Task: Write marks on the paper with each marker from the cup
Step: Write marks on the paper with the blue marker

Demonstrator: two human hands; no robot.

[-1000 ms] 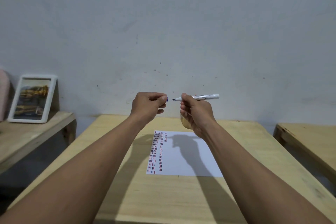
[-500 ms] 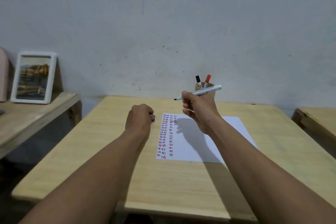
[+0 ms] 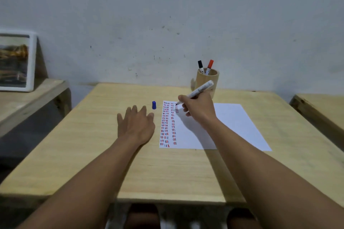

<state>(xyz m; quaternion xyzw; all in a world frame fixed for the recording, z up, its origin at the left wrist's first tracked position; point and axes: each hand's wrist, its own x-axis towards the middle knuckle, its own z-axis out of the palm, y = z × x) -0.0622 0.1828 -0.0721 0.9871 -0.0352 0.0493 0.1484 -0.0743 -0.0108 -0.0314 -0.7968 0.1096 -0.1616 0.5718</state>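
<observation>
A white sheet of paper (image 3: pixel 232 126) lies on the wooden table (image 3: pixel 93 145), its left part filled with columns of short red, blue and black marks. My right hand (image 3: pixel 197 108) grips an uncapped white marker (image 3: pixel 201 89), tip down at the top of the third column. The blue cap (image 3: pixel 153 105) stands upright on the table just left of the paper. My left hand (image 3: pixel 136 123) rests flat beside it, fingers spread, holding nothing. A wooden cup (image 3: pixel 209 82) at the back holds a black-capped marker (image 3: pixel 200 66) and a red-capped marker (image 3: pixel 210 65).
A framed picture (image 3: pixel 15 62) leans against the wall on a lower wooden bench (image 3: pixel 28 96) at the left. Another wooden table edge (image 3: pixel 320 109) shows at the right. The grey wall stands right behind the table.
The left hand lowered, set the blue cap on the table and opened flat. The right hand brought the marker's tip down to the paper. The view tilted downward.
</observation>
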